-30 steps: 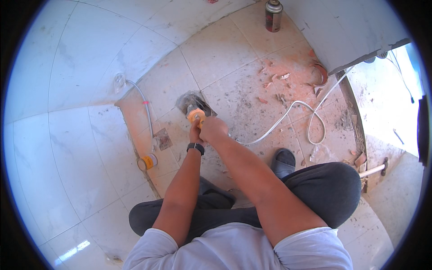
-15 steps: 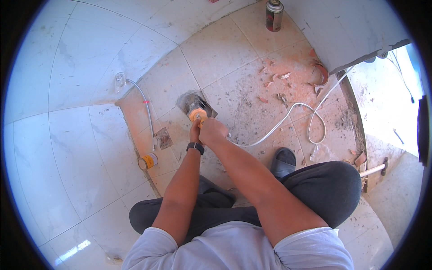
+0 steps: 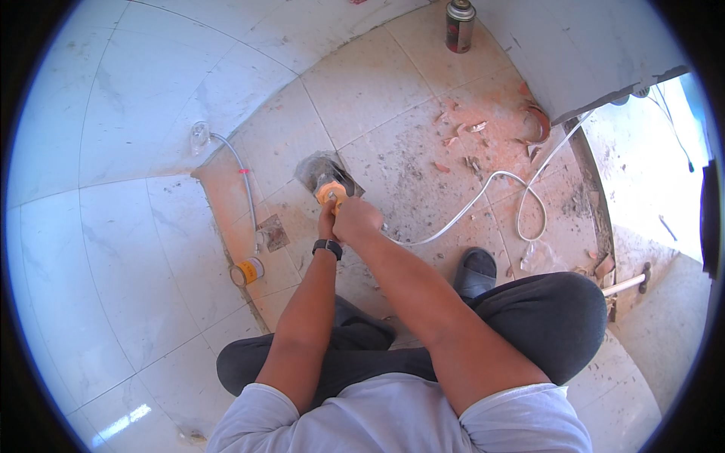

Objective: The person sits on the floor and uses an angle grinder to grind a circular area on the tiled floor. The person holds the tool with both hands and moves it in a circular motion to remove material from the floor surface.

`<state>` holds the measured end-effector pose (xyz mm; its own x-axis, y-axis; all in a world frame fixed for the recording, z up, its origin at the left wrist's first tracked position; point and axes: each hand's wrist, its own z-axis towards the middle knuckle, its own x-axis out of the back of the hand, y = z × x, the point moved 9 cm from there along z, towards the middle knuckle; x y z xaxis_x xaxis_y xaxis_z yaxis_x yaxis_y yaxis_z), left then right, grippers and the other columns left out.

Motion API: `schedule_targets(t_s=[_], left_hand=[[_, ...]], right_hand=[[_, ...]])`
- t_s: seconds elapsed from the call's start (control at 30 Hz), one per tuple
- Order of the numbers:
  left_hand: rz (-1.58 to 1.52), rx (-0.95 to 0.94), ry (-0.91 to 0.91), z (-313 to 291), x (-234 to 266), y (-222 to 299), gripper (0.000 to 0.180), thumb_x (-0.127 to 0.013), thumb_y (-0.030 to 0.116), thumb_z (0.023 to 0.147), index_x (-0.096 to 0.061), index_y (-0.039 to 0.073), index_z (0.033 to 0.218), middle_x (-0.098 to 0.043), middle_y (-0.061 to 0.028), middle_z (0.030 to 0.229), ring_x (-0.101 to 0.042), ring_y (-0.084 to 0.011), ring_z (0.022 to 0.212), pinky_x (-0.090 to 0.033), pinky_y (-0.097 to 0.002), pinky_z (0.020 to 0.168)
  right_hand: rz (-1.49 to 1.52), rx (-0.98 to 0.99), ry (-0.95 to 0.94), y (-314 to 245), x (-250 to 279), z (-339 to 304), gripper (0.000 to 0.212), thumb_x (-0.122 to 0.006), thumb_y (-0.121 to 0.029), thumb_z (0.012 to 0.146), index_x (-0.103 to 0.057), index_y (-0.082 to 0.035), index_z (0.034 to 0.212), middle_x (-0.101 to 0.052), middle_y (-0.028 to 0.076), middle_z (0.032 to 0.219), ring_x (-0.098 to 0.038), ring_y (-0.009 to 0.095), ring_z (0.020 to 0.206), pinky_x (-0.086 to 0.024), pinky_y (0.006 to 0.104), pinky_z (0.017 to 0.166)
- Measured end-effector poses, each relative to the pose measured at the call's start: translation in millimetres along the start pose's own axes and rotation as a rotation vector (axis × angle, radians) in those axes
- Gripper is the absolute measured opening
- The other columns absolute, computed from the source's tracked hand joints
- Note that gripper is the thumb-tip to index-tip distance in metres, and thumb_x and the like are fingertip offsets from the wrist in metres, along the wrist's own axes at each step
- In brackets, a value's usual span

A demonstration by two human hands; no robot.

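Observation:
Both my hands are closed round a yellow-orange power tool (image 3: 331,192), whose exact kind is mostly covered by my fingers. My left hand (image 3: 326,223), with a black band on the wrist, grips it from the left. Pressed close beside it, my right hand (image 3: 358,220) wraps the tool from the right. The tool's front end is over a rough, dark square opening (image 3: 346,180) cut in the tiled floor, where its tip is hidden. A white cord (image 3: 461,215) runs off to the right from beside my right hand.
Broken reddish pieces (image 3: 453,136) and dust lie on the tiles ahead right. A spray can (image 3: 460,27) stands at the far wall. On the left are a yellow-labelled can (image 3: 248,271), a grey hose (image 3: 248,177) and a small floor patch (image 3: 273,232). A hammer (image 3: 628,283) lies at right.

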<state>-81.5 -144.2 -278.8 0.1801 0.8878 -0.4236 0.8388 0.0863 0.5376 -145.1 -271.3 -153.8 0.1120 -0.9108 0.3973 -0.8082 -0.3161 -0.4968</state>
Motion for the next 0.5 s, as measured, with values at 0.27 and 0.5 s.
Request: schedule_targets(t_s=[0.27,0.5], left_hand=[[-0.051,-0.020,0.072,-2.1,14.0,-2.8,0.042,-0.060,0.041,0.099,-0.067,0.004,0.115,-0.075,-0.0125,0.104,-0.073,-0.0271,0.094,-0.057,-0.0398,0.087],[-0.146,-0.152,-0.095,-19.2,12.5,13.2,0.044,-0.059,0.043,0.101,-0.063,0.006,0.124,-0.073,-0.0127,0.115,-0.071,-0.0266,0.103,-0.055,-0.0408,0.092]], right_hand=[[-0.108,0.020,0.028,-6.8,-6.1,-5.5,0.040,-0.066,-0.033,0.098,-0.070,-0.007,0.128,-0.071,0.010,0.130,-0.071,0.031,0.116,-0.059,0.0569,0.085],[-0.101,0.110,0.054,-22.9,-8.9,-19.3,0.048,-0.069,-0.026,0.093,-0.056,0.003,0.128,-0.072,0.014,0.125,-0.073,0.029,0.113,-0.061,0.0437,0.084]])
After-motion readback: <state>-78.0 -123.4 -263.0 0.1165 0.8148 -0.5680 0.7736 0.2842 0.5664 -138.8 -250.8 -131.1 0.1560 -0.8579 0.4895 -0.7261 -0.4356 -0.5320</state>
